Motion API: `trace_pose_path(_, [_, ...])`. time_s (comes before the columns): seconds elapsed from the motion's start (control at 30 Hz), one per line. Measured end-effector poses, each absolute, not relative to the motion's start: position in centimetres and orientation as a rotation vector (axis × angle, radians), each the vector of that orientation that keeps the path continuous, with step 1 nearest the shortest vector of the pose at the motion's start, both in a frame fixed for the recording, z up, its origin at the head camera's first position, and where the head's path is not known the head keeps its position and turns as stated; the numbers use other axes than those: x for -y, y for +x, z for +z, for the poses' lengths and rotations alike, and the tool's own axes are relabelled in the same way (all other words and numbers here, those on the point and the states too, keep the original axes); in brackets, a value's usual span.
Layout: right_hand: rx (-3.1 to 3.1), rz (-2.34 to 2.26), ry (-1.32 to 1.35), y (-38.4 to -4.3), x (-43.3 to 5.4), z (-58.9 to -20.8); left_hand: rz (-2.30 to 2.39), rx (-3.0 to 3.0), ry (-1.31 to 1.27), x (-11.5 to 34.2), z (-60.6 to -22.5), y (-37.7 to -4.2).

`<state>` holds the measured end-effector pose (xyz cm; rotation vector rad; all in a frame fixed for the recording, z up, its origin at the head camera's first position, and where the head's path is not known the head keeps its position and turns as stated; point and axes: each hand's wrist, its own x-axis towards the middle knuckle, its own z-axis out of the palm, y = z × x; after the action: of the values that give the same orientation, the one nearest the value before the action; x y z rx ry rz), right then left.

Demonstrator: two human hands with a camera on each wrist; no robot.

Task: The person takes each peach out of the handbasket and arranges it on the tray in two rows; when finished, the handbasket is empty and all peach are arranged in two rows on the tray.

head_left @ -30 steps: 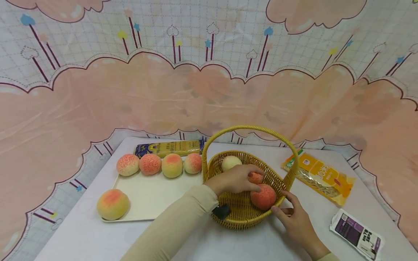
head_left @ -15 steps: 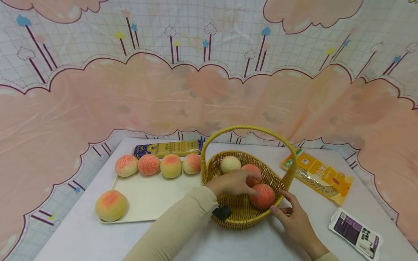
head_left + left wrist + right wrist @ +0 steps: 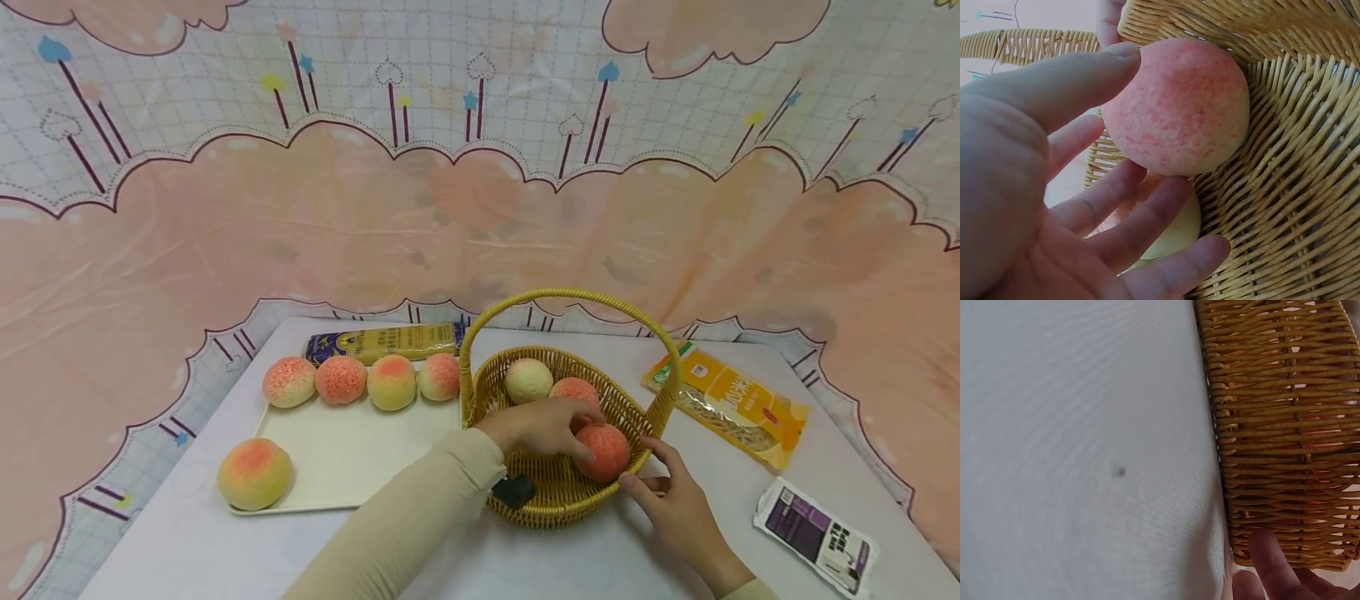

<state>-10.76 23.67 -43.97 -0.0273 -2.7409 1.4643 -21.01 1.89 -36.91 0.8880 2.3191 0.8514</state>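
So we've got our right hand splayed on the basket, then inside, the red peach (round, no long axis) just right of our left hand — the closer one, fingers spread, unclamped — with another peach behind.

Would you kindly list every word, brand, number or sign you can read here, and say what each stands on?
None can be quoted with certainty.
Orange packet: large characters, too slanted and blurred to read surely.
Blue and gold packet: lettering too small to read.
Purple and white packet: dark characters, too blurred to read.
Basket, peaches, tray: no lettering seen.
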Motion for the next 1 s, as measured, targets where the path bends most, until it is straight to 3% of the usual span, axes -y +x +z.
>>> trace_pose_path(0.8, [2.731,1.459,-0.014,-10.65,-23.69,-43.97,0.864,-2.363,0.884,-2.18,-36.86,-20.87])
trace_pose_path(1.0, [2.744,1.440,-0.007,-10.66,-23.68,-43.92,0.788,-2.375,0.985,-2.35,-36.93,-20.95])
